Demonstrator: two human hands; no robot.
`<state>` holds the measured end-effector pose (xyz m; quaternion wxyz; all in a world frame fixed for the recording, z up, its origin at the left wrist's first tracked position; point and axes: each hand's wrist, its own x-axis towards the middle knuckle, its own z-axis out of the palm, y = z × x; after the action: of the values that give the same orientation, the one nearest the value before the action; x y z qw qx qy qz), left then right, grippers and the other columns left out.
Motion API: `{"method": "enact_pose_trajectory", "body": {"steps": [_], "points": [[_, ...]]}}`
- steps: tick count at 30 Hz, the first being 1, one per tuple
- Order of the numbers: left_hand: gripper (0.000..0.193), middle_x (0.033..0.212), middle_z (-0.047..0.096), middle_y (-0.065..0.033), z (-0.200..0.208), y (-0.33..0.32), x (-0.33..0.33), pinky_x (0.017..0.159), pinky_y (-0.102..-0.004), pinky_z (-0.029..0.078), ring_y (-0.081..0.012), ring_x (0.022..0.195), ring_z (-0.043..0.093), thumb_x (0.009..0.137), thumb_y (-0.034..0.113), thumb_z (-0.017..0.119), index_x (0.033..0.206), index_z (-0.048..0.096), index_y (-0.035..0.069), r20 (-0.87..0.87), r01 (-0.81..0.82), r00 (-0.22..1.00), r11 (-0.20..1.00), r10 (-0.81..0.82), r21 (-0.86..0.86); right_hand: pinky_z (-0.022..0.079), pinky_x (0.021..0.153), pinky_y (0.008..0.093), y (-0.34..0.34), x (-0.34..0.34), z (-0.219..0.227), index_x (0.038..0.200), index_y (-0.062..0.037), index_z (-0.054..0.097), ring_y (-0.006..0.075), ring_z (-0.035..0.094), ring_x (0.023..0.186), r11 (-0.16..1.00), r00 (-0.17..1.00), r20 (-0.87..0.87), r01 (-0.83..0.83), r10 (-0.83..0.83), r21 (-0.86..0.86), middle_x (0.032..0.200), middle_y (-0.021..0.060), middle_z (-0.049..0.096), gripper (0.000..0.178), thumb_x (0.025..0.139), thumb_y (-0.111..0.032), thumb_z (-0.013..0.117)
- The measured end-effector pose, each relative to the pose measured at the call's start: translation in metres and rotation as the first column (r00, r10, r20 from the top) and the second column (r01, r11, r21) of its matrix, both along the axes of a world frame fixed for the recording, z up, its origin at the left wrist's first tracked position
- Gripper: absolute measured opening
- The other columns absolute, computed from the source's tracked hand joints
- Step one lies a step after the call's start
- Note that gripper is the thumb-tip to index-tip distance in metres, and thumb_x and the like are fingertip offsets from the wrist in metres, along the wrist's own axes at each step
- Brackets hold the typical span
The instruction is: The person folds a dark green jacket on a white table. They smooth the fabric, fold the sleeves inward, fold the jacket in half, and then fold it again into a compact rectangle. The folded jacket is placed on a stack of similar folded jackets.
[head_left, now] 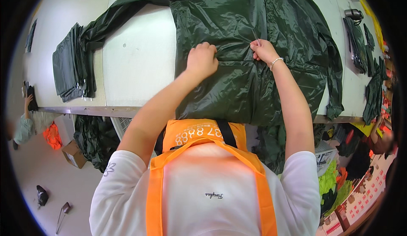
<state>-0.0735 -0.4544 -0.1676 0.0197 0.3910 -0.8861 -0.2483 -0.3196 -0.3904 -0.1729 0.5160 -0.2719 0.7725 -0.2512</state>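
Note:
A dark green, shiny waterproof jacket lies spread over the table, its lower edge hanging at the near side. My left hand rests on the left part of the jacket, fingers curled closed; what they hold, if anything, is hidden. Near the jacket's centre line, my right hand is closed around a slim, pointed, pale tool, its tip toward the far side. The tool's exact kind is too small to make out. Crease lines run across the fabric beside both hands.
A stack of folded dark green pieces sits at the left, under one sleeve. More dark pieces and a metal flask stand at the right. Under the table are dark garments and a cardboard box. Co-workers appear at both sides.

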Motion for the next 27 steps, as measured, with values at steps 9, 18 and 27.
{"method": "enact_pose_trajectory", "body": {"steps": [9,18,27], "points": [[0.012,0.082,0.063,-0.0092,-0.002,-0.057,0.005,0.068,-0.0362,0.049,-0.0267,0.079,0.06,0.074,0.01,0.067,0.084,0.067,0.005,-0.2,-0.091,0.976,0.996,0.091,0.007,0.044,0.048,0.0233,0.005,0.001,-0.007,0.092,-0.0019,0.061,0.0089,0.055,0.052,0.997,0.998,0.017,0.063,-0.063,-0.036,0.071,0.0015,0.06,0.013,0.086,-0.013,0.058],[0.02,0.084,0.06,-0.0061,-0.017,0.046,-0.065,0.073,-0.0363,0.049,-0.0258,0.084,0.058,0.071,0.016,0.069,0.09,0.067,0.008,-0.453,0.173,0.883,0.982,-0.123,0.071,0.045,0.052,0.0266,0.003,0.006,-0.002,0.09,-0.0013,0.061,0.0104,0.055,0.052,0.997,0.997,-0.047,0.052,-0.055,-0.055,0.071,0.0019,0.06,0.012,0.084,-0.011,0.057],[0.006,0.076,0.057,-0.006,-0.026,0.044,-0.066,0.065,-0.036,0.048,-0.0252,0.075,0.057,0.074,0.008,0.062,0.078,0.059,0.007,-0.452,0.288,0.829,0.944,-0.33,-0.161,0.047,0.054,0.0293,0.006,0.013,-0.005,0.089,-0.0009,0.062,0.0134,0.057,0.052,0.99,0.99,-0.113,0.073,-0.086,-0.117,0.069,0.0055,0.062,0.012,0.083,-0.01,0.058]]}}
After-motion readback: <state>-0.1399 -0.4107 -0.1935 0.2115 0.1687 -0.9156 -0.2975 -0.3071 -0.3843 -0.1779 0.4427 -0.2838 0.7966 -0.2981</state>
